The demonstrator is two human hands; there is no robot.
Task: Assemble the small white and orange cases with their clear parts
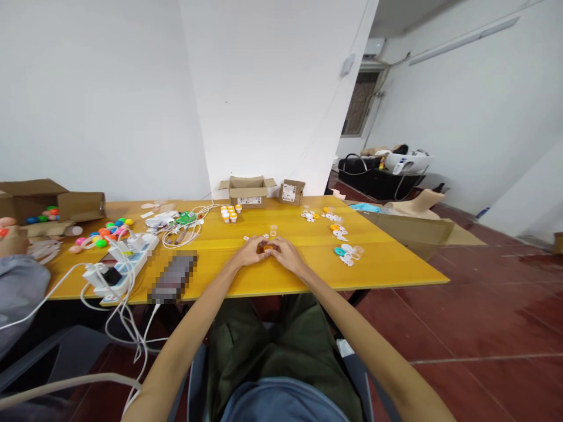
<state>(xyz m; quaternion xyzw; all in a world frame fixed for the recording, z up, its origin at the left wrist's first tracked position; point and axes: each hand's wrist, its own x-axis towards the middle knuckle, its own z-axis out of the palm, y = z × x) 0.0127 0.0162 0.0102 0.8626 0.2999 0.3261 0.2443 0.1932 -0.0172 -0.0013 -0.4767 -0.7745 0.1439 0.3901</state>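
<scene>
My left hand (250,252) and my right hand (287,254) meet over the table near its front edge, both closed with fingertips around a small orange round part (268,248). My fingers hide much of it, so its exact kind is unclear. Just beyond my hands stands a small clear plastic cup (273,230). Small white plastic pieces (246,238) lie by my fingertips. Farther back is a group of small white-and-orange capped containers (229,213).
Loose white, orange and teal plastic parts (347,253) lie in piles at right. Cardboard boxes (248,192) stand at the back. To the left are a phone (173,278), a power strip (132,266) with cables, and coloured balls (103,234). Another person's hand (13,241) is at far left.
</scene>
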